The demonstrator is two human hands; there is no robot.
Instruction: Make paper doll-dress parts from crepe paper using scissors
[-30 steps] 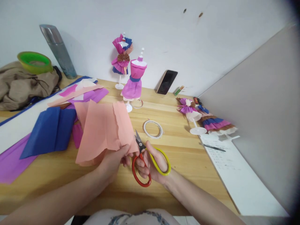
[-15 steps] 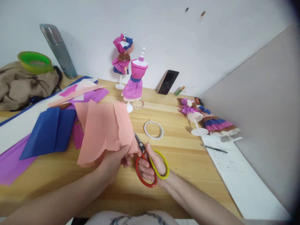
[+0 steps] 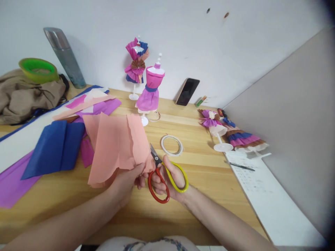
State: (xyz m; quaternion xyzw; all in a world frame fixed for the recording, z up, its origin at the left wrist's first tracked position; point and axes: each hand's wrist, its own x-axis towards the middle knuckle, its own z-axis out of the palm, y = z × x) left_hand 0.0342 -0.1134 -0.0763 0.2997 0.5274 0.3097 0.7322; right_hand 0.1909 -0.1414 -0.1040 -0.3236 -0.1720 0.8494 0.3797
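Observation:
My left hand (image 3: 133,179) pinches the lower right corner of a folded peach crepe paper sheet (image 3: 112,143), its fingers closed on the edge. In my right hand (image 3: 171,179) is a pair of scissors (image 3: 156,159) with one red and one yellow handle loop. Their dark blades point up and away, right at the paper's right edge beside my left fingertips. How far the blades have gone into the paper I cannot tell. A roll of white tape (image 3: 172,145) lies flat just beyond the scissors.
Blue crepe paper (image 3: 54,148) and purple sheets (image 3: 15,184) lie at left. Mini dress forms, one in a pink dress (image 3: 151,87), stand behind. A phone (image 3: 187,91) leans on the wall. At right are a fallen dress form (image 3: 223,146), a pen (image 3: 241,166) and white board (image 3: 277,209).
The scissors have shifted slightly left and up, with their handle loops farther apart and blades more open. My left hand and the peach paper have barely moved.

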